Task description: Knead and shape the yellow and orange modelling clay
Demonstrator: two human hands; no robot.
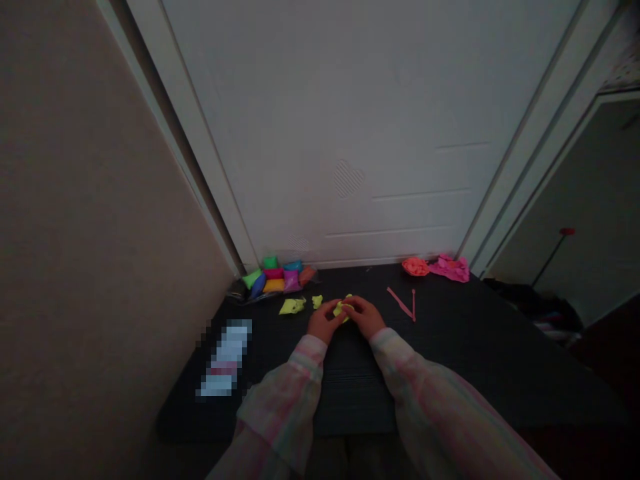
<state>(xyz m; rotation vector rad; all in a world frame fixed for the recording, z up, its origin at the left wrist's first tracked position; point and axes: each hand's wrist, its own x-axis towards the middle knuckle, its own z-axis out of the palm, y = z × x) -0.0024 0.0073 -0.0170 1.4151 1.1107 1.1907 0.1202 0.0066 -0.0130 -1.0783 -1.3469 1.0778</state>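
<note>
Yellow modelling clay (344, 310) sits between my two hands above the middle of the dark table. My left hand (324, 320) closes on it from the left, fingertips pressed to its side. From the right, my right hand (366, 316) grips the same clay with bent fingers. Part of the clay is hidden behind the fingers, so its exact shape cannot be made out. Just left of my left hand lies a small yellow clay lump (317, 302). Farther left is a yellow packet (292, 306), crumpled at one end.
Colourful clay packets (274, 285) lie in a clear bag at the back left. A pixelated rectangle (227, 360) is at left. Thin pink strips (402, 305) form a V on the right, with an orange-pink clay piece (415, 267) and a bright pink one (451, 268) behind. A white panel (345, 133) borders the table's back.
</note>
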